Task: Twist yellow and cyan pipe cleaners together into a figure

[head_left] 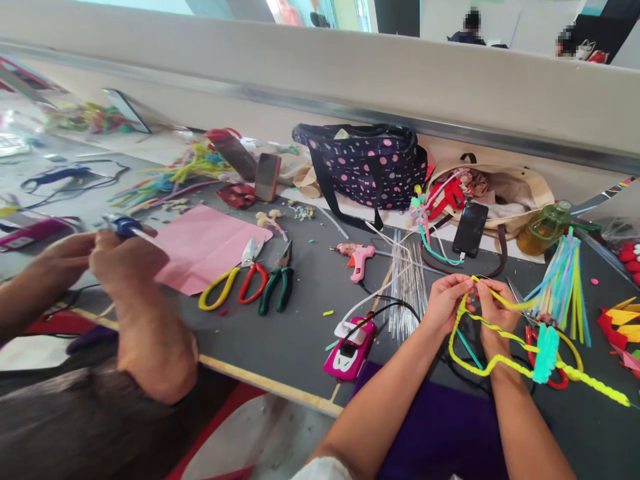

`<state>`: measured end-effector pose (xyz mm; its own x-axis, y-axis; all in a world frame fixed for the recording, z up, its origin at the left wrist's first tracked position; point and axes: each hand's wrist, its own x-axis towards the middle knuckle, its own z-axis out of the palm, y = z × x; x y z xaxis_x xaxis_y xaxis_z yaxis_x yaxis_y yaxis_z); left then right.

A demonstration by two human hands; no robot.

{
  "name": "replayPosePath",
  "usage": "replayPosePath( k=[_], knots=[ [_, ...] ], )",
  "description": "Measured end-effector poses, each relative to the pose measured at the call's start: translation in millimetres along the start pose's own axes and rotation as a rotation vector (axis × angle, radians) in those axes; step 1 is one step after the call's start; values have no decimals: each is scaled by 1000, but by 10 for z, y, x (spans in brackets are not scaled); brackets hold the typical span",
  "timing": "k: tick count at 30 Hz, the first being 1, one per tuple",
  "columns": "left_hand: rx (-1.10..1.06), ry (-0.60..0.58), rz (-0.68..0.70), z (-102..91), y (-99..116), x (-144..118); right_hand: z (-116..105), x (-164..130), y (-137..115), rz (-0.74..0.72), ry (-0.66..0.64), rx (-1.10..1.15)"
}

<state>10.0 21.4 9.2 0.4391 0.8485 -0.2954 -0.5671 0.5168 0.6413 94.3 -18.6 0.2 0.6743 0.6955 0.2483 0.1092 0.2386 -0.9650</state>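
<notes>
My left hand [447, 303] is closed in a pinch on a yellow pipe cleaner [483, 368], which is bent into a long loop with a twisted strand. Close beside it, my right hand [497, 323] pinches the same pipe cleaner near its upper bend. A fuzzy turquoise piece [545, 353] is wrapped around the yellow strands to the right of my hands. Under the loop lie scissors with red and yellow handles [557, 380], partly covered. A bundle of blue, yellow and lilac pipe cleaners [567, 287] lies just beyond my right hand.
A co-worker's hands [120, 250] hold a blue glue gun at left. Pink paper [205, 247], scissors [255, 273], green-handled pliers [280, 280], a pink glue gun [355, 257], clear sticks [405, 287] and a magenta power strip [350, 350] lie between us. Bags [365, 167] stand behind.
</notes>
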Motion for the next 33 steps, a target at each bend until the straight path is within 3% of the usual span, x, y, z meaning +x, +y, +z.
replayPosePath(
  k=[7, 15, 22, 27, 33],
  knots=[
    [-55, -29, -57, -1, 21, -5, 23, 60, 132, 184, 38, 166],
    [-92, -84, -124, -12, 21, -3, 8, 94, 116, 275, 12, 275],
    [-109, -117, -166, -55, -6, 41, -52, 161, 87, 453, -103, 407],
    [-80, -109, -168, -75, -9, 59, -62, 144, 54, 498, -220, 393],
    [-63, -143, -209, -105, -34, 90, -83, 153, 88, 467, -233, 367]
  ],
)
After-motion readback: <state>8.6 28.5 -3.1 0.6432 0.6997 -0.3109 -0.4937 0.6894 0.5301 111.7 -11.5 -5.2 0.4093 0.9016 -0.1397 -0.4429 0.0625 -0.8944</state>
